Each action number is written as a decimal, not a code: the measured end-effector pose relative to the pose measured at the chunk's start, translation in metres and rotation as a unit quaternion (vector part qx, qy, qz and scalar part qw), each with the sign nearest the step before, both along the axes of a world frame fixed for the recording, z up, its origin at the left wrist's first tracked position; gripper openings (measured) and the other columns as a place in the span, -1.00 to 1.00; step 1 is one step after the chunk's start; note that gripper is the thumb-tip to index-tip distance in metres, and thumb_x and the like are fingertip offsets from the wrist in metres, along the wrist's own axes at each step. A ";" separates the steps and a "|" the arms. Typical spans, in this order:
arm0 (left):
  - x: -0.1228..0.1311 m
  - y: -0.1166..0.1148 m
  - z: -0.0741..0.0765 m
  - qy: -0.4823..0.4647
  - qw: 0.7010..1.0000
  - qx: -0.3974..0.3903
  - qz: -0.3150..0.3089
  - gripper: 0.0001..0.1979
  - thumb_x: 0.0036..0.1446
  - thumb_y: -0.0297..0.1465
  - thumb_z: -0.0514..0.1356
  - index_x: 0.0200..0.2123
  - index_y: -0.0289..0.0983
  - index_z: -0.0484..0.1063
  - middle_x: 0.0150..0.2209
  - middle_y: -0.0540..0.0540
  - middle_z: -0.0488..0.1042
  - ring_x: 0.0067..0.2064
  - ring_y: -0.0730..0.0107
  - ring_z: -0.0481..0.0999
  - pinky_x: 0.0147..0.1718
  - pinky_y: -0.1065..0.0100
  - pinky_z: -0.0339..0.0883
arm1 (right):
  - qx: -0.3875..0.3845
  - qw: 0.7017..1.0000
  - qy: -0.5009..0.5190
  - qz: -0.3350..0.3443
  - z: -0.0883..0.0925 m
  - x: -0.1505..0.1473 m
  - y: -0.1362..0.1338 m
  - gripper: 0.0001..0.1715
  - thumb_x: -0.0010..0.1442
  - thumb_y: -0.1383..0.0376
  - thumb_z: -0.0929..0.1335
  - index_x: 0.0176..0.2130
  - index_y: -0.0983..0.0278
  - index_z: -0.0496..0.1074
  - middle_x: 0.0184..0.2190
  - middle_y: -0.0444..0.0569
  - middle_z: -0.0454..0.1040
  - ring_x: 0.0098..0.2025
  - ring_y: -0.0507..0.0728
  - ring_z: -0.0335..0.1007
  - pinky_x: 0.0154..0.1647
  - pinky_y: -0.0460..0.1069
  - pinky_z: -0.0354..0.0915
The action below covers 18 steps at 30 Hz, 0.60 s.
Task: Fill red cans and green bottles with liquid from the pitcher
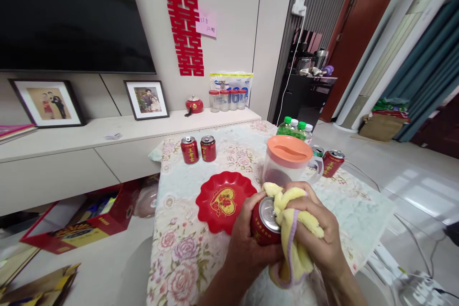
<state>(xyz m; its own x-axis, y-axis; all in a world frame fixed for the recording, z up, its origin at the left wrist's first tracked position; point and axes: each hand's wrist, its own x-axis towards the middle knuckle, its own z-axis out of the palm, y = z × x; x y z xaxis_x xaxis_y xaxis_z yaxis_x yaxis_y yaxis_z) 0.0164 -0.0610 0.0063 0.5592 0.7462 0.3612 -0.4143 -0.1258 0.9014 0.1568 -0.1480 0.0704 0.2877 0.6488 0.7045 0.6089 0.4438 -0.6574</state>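
My left hand (245,239) is wrapped round a red drink can (263,227), its silver top tilted up towards me. In my right hand (319,229) is a bunched yellow cloth (292,244) with a purple edge, pressed against the can's right side and rim. Just left of the can lies a red scalloped plate (211,201) with a gold heart print. Behind my hands stands a clear pitcher (276,172) with an orange lid.
Two red cans (190,150) stand at the back left of the flowered tablecloth (179,248). Another red can (333,162), a green can (317,151) and several bottles (285,126) are at the back right. Beyond, a white cabinet (107,138) bears photo frames and jars.
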 end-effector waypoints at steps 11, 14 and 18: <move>-0.002 -0.003 0.001 0.045 0.997 0.026 0.065 -0.20 -0.08 -0.14 0.62 0.23 -0.11 0.49 0.19 -0.20 0.61 0.21 -0.15 0.61 0.26 -0.06 0.47 | 0.004 0.973 0.103 -0.206 -0.006 -0.029 0.006 -0.95 0.21 0.27 0.47 -0.33 0.15 0.57 -0.21 -0.08 0.55 -0.22 0.11 0.50 -0.25 -0.07 0.38; 0.001 -0.004 -0.008 0.002 0.998 0.019 0.068 -0.15 -0.11 -0.08 0.63 0.23 -0.13 0.46 0.16 -0.20 0.60 0.17 -0.14 0.63 0.20 0.00 0.52 | 0.004 0.952 0.231 -0.200 -0.012 -0.029 0.011 -0.85 0.22 0.15 0.47 -0.29 0.19 0.58 -0.23 -0.05 0.60 -0.25 0.15 0.52 -0.24 -0.01 0.41; 0.004 -0.007 -0.017 -0.003 0.997 -0.041 0.068 -0.01 -0.17 -0.05 0.64 0.29 -0.13 0.36 0.15 -0.20 0.59 0.15 -0.14 0.62 0.19 -0.01 0.53 | -0.007 0.943 0.273 -0.191 -0.023 -0.031 0.020 -0.74 0.21 0.07 0.46 -0.24 0.21 0.58 -0.35 -0.08 0.61 -0.35 0.16 0.50 -0.32 0.01 0.40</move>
<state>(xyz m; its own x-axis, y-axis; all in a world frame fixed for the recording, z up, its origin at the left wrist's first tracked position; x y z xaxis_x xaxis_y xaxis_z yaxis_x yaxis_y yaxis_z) 0.0206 -0.0678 -0.0103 0.4492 0.8421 0.2985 -0.4045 -0.1062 0.9083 0.1262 -0.1284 0.0475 0.8189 0.4333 0.3764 0.2920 0.2501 -0.9232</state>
